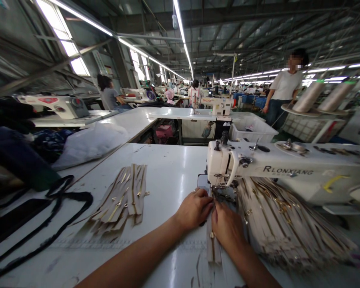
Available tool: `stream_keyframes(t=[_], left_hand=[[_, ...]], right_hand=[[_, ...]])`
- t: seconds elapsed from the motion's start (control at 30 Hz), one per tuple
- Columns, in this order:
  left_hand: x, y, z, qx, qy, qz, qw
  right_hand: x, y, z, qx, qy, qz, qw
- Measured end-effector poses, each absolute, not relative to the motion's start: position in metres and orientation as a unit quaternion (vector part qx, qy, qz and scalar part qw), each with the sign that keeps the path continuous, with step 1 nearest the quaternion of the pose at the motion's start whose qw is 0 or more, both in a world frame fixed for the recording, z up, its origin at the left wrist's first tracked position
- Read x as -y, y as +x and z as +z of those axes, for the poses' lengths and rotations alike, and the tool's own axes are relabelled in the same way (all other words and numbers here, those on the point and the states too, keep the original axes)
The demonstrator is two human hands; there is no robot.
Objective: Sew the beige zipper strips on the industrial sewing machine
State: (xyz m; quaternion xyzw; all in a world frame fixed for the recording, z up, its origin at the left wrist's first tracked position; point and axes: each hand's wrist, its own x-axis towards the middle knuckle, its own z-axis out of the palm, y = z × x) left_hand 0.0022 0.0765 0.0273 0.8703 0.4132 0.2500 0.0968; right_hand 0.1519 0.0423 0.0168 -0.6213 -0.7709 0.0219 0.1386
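Observation:
A beige zipper strip (213, 248) lies on the white table (168, 176), running from the table's near edge up under the needle of a white sewing machine (276, 170). My left hand (194, 209) presses on the strip's far end just left of the presser foot. On the other side, my right hand (227, 228) pinches the same strip, fingertips meeting those of the left hand at the needle.
A fanned pile of beige zippers (124, 200) lies left of my hands, and a larger heap (288, 224) under the machine arm at right. Black straps (57, 204) and dark fabric sit far left. Thread cones (309, 96), a white bin (252, 128), other machines and several people fill the background.

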Motion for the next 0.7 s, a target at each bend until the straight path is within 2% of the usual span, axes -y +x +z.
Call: stream_keyframes(t=[0.17,0.3,0.43,0.53,0.6,0.7], left_hand=[[-0.069,0.013,0.021,-0.461,0.845,0.241,0.12],[-0.072,0.01,0.024,-0.517,0.795,0.271,0.166],[-0.079,-0.036,0.07,-0.601,0.72,0.298,0.175],[-0.081,-0.106,0.112,-0.713,0.637,0.285,0.072],[-0.085,-0.16,0.123,-0.776,0.583,0.24,-0.008],[-0.096,-0.231,0.103,-0.832,0.519,0.194,-0.008]], right_hand=[[-0.045,0.151,0.017,0.772,-0.616,0.034,0.151],[-0.04,0.152,0.02,0.797,-0.551,0.061,0.24],[-0.021,0.18,0.044,0.774,-0.511,0.014,0.373],[-0.009,0.233,0.071,0.692,-0.579,-0.064,0.427],[-0.008,0.276,0.085,0.616,-0.666,-0.123,0.403],[-0.017,0.33,0.09,0.563,-0.754,-0.109,0.321]])
